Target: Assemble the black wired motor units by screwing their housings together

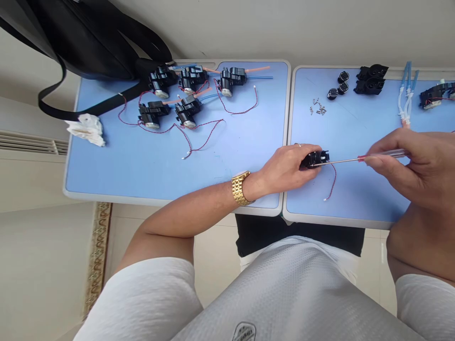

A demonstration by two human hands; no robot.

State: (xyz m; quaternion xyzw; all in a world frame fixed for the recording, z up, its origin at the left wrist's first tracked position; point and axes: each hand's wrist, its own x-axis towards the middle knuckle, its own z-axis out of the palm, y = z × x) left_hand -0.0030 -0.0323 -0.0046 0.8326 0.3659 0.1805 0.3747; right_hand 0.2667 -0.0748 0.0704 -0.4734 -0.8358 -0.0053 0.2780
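Grey shirt (284,293) at six o'clock. Left hand (286,170) wraps closed round black unit (313,159), three o'clock; right hand (423,175) pinches screwdriver (389,154), tip at unit. Five tubed units (192,78), eleven o'clock, look further along; loose screws (321,110), two o'clock, appear unused.

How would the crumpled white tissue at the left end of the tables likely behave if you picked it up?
The tissue looks thin and loosely creased, so it would probably feel floppy and very light. Its soft, rumpled folds suggest it would sag or change shape rather than roll.
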